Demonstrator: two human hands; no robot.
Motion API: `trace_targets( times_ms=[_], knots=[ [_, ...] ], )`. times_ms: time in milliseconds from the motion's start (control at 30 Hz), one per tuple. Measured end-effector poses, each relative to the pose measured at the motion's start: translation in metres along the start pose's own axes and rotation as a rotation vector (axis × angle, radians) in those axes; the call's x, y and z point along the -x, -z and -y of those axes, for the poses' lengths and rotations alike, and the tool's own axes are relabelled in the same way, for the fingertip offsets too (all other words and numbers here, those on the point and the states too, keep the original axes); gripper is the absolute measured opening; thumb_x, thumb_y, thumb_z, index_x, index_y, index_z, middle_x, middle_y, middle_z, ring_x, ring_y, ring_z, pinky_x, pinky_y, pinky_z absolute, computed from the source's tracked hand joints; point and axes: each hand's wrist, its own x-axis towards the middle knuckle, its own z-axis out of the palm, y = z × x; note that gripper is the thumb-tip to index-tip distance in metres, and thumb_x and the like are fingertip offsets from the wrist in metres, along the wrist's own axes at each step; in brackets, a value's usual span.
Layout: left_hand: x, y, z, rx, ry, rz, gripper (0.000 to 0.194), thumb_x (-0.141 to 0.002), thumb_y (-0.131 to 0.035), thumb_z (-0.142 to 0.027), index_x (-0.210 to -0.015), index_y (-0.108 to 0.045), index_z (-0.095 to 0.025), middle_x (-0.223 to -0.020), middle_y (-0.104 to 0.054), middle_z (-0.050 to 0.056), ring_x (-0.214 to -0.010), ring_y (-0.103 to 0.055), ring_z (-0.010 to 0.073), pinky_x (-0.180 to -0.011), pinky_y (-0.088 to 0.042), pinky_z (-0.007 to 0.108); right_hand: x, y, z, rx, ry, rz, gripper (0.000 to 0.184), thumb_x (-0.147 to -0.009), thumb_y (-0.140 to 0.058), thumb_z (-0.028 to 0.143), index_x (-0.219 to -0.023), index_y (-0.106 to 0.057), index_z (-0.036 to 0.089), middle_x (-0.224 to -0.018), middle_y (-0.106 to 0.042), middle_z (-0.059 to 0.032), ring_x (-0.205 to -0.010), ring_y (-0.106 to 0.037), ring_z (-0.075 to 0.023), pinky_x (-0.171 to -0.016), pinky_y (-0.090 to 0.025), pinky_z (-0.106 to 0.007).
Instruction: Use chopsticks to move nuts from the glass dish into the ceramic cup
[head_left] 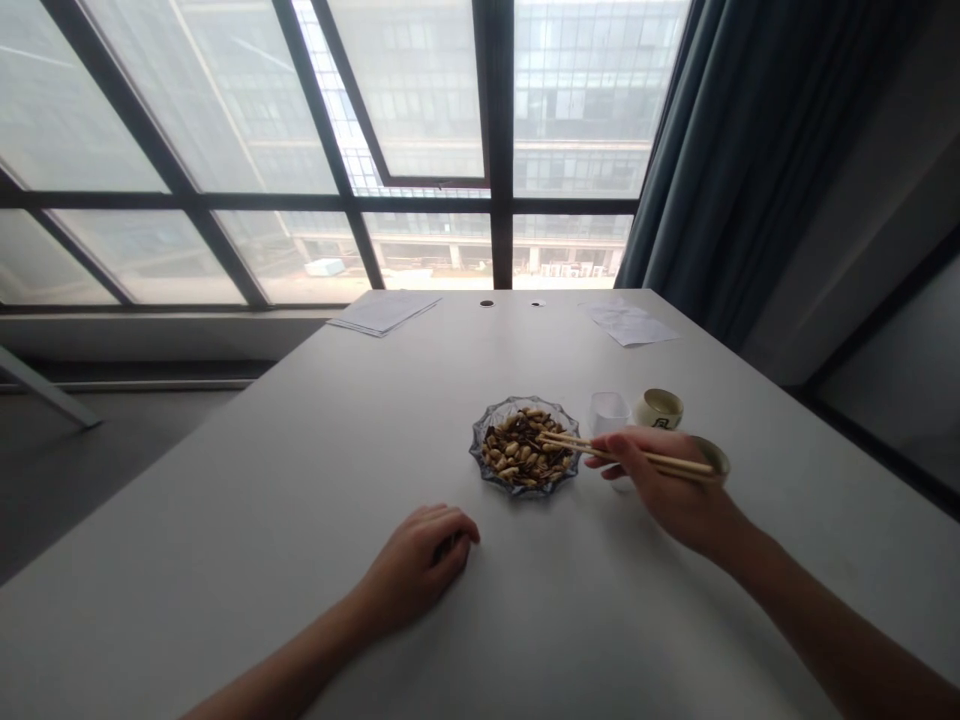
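Pale wooden chopsticks (679, 463) lie pinched in the bent fingers of the right hand (664, 485), right of centre in the frame, thumb closed against them. Their tips, close together, point left over a heap of tan, nut-like pieces mixed with dark brown bits (517, 455); whether they grip a piece I cannot tell. That heap sits at the centre in a clear glass bowl with a scalloped rim (475, 450).

Below and left of the bowl, the left hand (420, 565) rests on the tabletop, fingers loosely curled, partly open, a gap between thumb and forefinger, nothing seen in it.

Just beyond the right hand stand a clear plastic cup (609, 408) and a cream ceramic cup with a dark character (660, 407); another round cup (716, 455) is partly hidden behind that hand.

All stand on a white table (322, 470). Toward its far edge, white paper sheets lie at left (384, 312) and at right (634, 324). Dark-framed windows (501, 120) fill the upper frame, with a blue-grey curtain (720, 150) at upper right
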Motion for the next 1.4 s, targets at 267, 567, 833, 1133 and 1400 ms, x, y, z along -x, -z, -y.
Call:
trace_targets(
  times_ms=[267, 567, 833, 1133, 1400],
  knots=[
    [0.0, -0.001, 0.0, 0.033, -0.006, -0.01, 0.02, -0.092, -0.049, -0.015, -0.092, -0.067, -0.023, -0.087, -0.07, 0.001, -0.086, -0.062, 0.0189, -0.083, -0.043, 0.031, -0.038, -0.04, 0.001, -0.022, -0.007, 0.065, 0.043, -0.097, -0.056, 0.053, -0.081, -0.076, 0.018, -0.08, -0.077, -0.0079, -0.075, -0.074, -0.0227, -0.067, -0.06, -0.03],
    [0.002, 0.0, -0.002, 0.034, 0.0, 0.0, 0.021, -0.093, -0.048, -0.016, -0.093, -0.068, -0.023, -0.088, -0.071, 0.002, -0.085, -0.062, 0.0201, -0.082, -0.044, 0.031, -0.037, -0.018, -0.003, -0.009, -0.108, 0.018, 0.04, -0.09, -0.065, 0.054, -0.082, -0.078, 0.018, -0.079, -0.078, -0.0074, -0.074, -0.076, -0.0256, -0.067, -0.063, -0.033],
    [0.001, 0.001, -0.002, 0.025, -0.002, -0.003, 0.021, -0.091, -0.048, -0.014, -0.092, -0.067, -0.023, -0.087, -0.071, 0.002, -0.086, -0.062, 0.0199, -0.082, -0.043, 0.031, -0.031, -0.029, -0.008, 0.066, -0.057, 0.031, 0.043, -0.095, -0.058, 0.053, -0.073, -0.074, 0.02, -0.077, -0.078, -0.0054, -0.074, -0.077, -0.0238, -0.066, -0.062, -0.031],
    [0.001, 0.001, -0.002, 0.036, 0.01, -0.007, 0.021, -0.091, -0.049, -0.015, -0.092, -0.068, -0.023, -0.088, -0.071, 0.003, -0.086, -0.061, 0.0201, -0.083, -0.044, 0.032, -0.031, -0.028, -0.01, -0.111, -0.169, -0.137, 0.04, -0.087, -0.069, 0.057, -0.087, -0.079, 0.019, -0.08, -0.08, -0.0094, -0.072, -0.078, -0.0272, -0.067, -0.067, -0.035],
    [0.002, 0.0, -0.002, 0.032, 0.009, -0.016, 0.021, -0.092, -0.048, -0.016, -0.092, -0.068, -0.023, -0.087, -0.071, 0.003, -0.086, -0.062, 0.0205, -0.083, -0.045, 0.032, -0.005, 0.02, 0.028, -0.16, -0.112, -0.43, 0.041, -0.082, -0.075, 0.056, -0.085, -0.079, 0.016, -0.083, -0.079, -0.0133, -0.071, -0.078, -0.0293, -0.065, -0.068, -0.038]
  ],
)
